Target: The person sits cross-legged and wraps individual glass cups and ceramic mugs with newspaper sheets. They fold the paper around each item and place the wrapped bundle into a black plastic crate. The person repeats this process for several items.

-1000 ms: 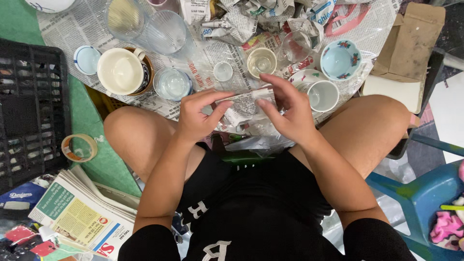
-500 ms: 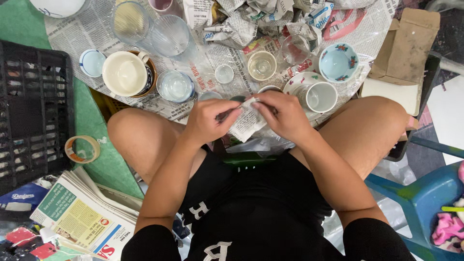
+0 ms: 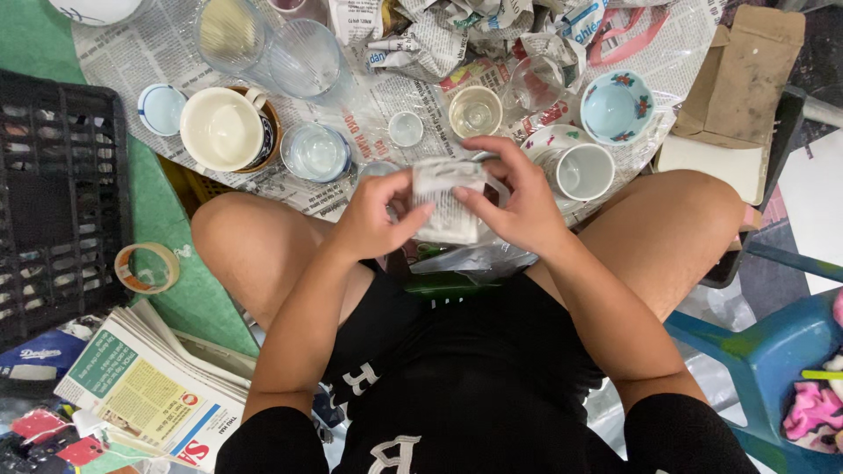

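Left hand (image 3: 373, 219) and right hand (image 3: 518, 206) both grasping newspaper-wrapped object (image 3: 448, 202) above knees; white cup (image 3: 584, 171) just beside right hand.

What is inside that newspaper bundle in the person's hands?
Both hands, left hand and right hand, grip the newspaper bundle. Only printed paper shows; whatever it wraps is covered and cannot be seen.

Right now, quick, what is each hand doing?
Left hand: closed, pinching the newspaper-wrapped bundle.
Right hand: closed, gripping the same bundle from the other side.
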